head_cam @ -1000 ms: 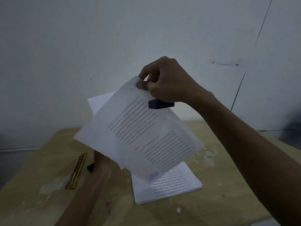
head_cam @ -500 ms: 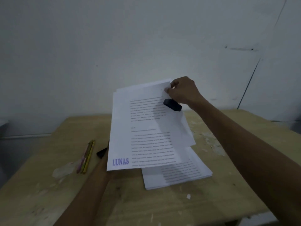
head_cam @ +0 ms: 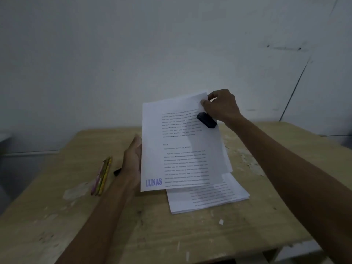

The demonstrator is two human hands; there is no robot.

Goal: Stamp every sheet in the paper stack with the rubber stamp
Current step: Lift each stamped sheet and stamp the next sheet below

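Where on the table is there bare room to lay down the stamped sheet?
Free: the near table in front of the paper stack, and the right side beyond it. Crowded: the left, where pencils lie beside the left hand, and the centre under the lifted sheet.

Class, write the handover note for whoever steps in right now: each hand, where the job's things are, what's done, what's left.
Right hand: pinches the lifted sheet's top corner and also holds the rubber stamp.
Left hand: open, flat against that sheet's left edge.
Paper stack: on the table, under the lifted sheet.
Done: the lifted sheet carries a LUNAS mark.
Left: set it aside and stamp the stack's sheets; no mark visible on its top sheet.
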